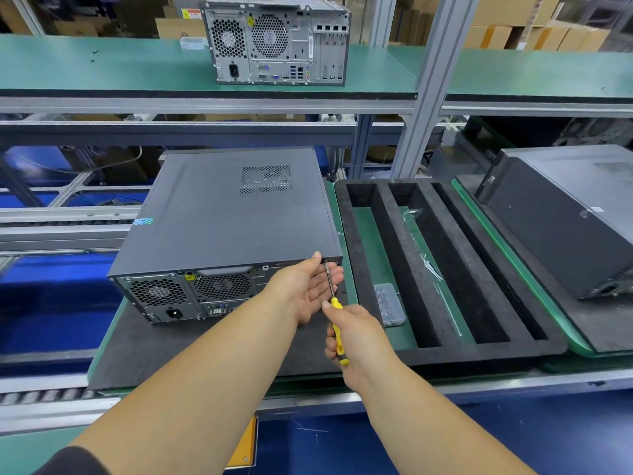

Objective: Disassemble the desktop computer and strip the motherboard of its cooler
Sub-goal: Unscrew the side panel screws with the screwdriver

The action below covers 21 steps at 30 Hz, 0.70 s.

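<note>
The desktop computer (226,214) lies on its side on a dark mat (144,351) at the middle of the view, a dark grey metal box with its broad side panel facing up. That panel is plain apart from a small rectangular patch of vent holes toward 1 o'clock and a blue-green sticker at its 9 o'clock edge. The rear face looks toward the person, showing two round honeycomb fan grilles, a power socket, a yellow warning label and a row of ports. The right hand (356,337) grips the yellow handle of a screwdriver (334,303), whose thin shaft points up to the case's rear corner at 3 o'clock. The left hand (305,286) is relaxed and spread, palm turned toward the shaft, thumb tip resting on the panel's edge beside the screwdriver tip.
</note>
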### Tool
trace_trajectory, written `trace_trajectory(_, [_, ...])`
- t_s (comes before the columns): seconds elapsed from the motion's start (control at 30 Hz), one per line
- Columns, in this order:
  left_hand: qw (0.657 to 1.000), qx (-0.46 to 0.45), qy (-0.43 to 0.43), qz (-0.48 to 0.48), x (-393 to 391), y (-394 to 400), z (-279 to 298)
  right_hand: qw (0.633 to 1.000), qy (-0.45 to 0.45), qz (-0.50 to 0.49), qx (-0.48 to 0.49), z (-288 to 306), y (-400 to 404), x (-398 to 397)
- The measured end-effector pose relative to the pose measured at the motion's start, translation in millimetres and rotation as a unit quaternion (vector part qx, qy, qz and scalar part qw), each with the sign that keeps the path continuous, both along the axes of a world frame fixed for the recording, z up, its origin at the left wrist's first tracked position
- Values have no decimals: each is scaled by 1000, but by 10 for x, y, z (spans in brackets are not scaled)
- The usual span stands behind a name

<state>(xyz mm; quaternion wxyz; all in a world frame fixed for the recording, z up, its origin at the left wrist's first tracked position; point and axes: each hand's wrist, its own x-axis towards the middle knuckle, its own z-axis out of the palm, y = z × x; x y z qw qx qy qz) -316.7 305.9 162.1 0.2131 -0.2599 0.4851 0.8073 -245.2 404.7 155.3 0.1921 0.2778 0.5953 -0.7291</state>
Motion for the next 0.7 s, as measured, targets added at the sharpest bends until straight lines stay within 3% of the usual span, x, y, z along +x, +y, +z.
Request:
trace_trajectory(0.13, [1000,-2,0,2,-1,-4,-17,987,-64,-24,-143,102,36,12])
trace_trajectory(0.43, [1000,5,2,9,-4,9,-32,999,-3,-6,-48,66,15,-7])
trace_trajectory(0.6, [1000,-4,-16,9,-5,7,-2,990,-44,-16,-134,129,6,0])
trace_trajectory(0.7, [1000,-1,-15,11,-5,16,3,993,-29,-2,-117,117,33,13])
